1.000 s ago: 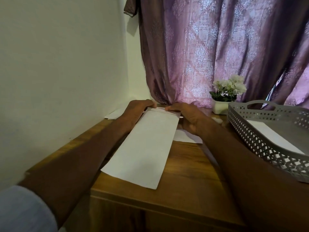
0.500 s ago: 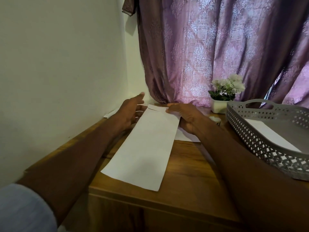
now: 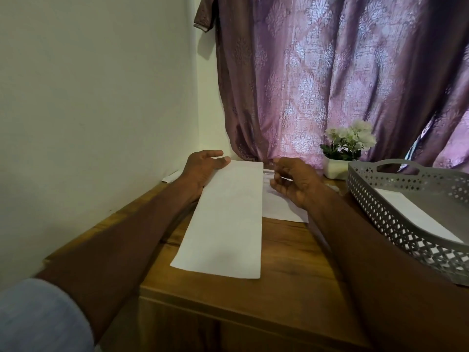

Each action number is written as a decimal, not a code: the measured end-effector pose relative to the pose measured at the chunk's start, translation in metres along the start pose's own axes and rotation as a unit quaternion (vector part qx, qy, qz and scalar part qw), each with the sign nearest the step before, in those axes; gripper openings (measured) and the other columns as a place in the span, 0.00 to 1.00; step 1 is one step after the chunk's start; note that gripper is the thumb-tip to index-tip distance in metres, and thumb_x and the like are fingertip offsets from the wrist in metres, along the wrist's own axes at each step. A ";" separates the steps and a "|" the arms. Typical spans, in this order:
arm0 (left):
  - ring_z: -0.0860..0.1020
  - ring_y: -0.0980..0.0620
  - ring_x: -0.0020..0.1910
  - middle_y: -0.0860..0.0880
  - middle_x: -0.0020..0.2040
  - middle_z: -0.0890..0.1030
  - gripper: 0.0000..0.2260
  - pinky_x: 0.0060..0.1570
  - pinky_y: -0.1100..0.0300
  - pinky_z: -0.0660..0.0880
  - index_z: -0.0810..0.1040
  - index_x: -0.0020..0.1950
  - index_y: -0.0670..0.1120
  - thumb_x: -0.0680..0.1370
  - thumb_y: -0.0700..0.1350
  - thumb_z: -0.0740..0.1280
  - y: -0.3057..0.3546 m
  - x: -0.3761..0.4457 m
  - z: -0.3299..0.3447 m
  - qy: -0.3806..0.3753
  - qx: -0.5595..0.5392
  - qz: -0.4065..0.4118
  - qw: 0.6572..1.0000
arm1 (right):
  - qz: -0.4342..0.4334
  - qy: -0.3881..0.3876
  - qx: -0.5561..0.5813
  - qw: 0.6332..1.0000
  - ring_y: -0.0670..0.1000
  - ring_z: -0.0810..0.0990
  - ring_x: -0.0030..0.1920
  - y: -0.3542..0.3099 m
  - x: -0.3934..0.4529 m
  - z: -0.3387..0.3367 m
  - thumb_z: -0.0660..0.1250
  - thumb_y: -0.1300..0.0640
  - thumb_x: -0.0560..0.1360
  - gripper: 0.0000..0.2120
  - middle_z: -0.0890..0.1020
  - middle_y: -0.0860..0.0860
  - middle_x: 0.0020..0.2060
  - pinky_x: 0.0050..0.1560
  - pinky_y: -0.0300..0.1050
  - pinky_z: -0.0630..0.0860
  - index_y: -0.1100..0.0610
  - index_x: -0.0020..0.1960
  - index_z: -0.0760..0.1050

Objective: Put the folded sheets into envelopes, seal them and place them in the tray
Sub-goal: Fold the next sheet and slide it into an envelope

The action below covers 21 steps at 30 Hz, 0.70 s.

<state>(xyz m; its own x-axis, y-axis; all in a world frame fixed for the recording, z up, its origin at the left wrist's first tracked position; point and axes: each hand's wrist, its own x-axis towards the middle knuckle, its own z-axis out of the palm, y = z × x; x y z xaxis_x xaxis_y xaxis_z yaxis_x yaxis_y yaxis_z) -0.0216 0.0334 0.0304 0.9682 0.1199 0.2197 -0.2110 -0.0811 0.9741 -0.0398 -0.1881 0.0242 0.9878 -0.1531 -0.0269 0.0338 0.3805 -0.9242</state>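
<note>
Holding: my left hand [image 3: 203, 168] grips the far left corner of the long white paper envelope [image 3: 225, 219], mid-frame on the brown wooden table [image 3: 291, 262].
Right hand [image 3: 294, 181]: fingers loosely curled, apart from the envelope, empty.
Grey perforated plastic tray [image 3: 396, 219]: right edge, one white envelope [image 3: 416, 217] inside.
</note>
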 end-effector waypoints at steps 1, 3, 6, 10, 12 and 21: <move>0.81 0.43 0.60 0.44 0.62 0.82 0.17 0.67 0.48 0.77 0.84 0.61 0.45 0.73 0.45 0.80 0.000 0.001 -0.001 0.011 -0.011 -0.002 1.000 | 0.006 -0.006 0.005 1.000 0.49 0.78 0.34 0.000 0.000 -0.001 0.71 0.62 0.75 0.04 0.78 0.55 0.36 0.35 0.45 0.82 0.62 0.48 0.79; 0.82 0.45 0.58 0.45 0.61 0.83 0.18 0.63 0.52 0.78 0.84 0.61 0.45 0.73 0.45 0.80 -0.002 0.003 -0.002 0.015 -0.021 -0.005 1.000 | 0.022 -0.040 -0.008 0.999 0.51 0.80 0.36 0.000 -0.004 0.003 0.73 0.57 0.75 0.07 0.81 0.54 0.38 0.35 0.45 0.82 0.60 0.50 0.80; 0.81 0.52 0.51 0.48 0.57 0.82 0.19 0.48 0.62 0.77 0.84 0.63 0.44 0.73 0.45 0.80 -0.003 0.001 0.003 -0.007 -0.010 0.012 1.000 | 0.018 -0.080 -0.035 0.996 0.54 0.85 0.41 0.006 -0.009 0.016 0.75 0.56 0.75 0.15 0.86 0.57 0.46 0.37 0.46 0.82 0.61 0.59 0.80; 0.84 0.48 0.51 0.47 0.54 0.84 0.16 0.43 0.62 0.81 0.84 0.61 0.44 0.74 0.43 0.79 -0.003 0.001 0.004 -0.027 -0.042 -0.023 0.998 | 0.004 -0.074 -0.028 0.997 0.54 0.84 0.42 0.007 -0.010 0.022 0.71 0.70 0.75 0.12 0.84 0.59 0.48 0.34 0.44 0.82 0.61 0.57 0.81; 0.84 0.45 0.50 0.44 0.51 0.85 0.07 0.46 0.57 0.81 0.84 0.54 0.44 0.77 0.40 0.75 -0.001 0.000 0.001 -0.003 -0.058 -0.052 0.997 | 0.003 -0.068 -0.016 0.998 0.55 0.84 0.42 0.004 -0.009 0.019 0.69 0.71 0.75 0.14 0.84 0.59 0.48 0.34 0.44 0.82 0.61 0.59 0.81; 0.84 0.45 0.52 0.45 0.52 0.87 0.21 0.52 0.51 0.81 0.85 0.57 0.46 0.79 0.63 0.68 0.006 0.005 -0.011 -0.067 -0.005 -0.067 0.996 | 0.015 -0.110 0.006 0.994 0.56 0.84 0.45 0.004 -0.015 0.021 0.69 0.71 0.75 0.15 0.81 0.63 0.59 0.37 0.45 0.84 0.62 0.60 0.80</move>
<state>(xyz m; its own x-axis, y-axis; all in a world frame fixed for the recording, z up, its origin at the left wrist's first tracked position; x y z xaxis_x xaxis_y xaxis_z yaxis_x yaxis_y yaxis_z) -0.0191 0.0448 0.0376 0.9969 -0.0032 0.0792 -0.0793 -0.0630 0.9949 -0.0511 -0.1650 0.0291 0.9976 0.0615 0.0305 0.0039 0.3933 -0.9194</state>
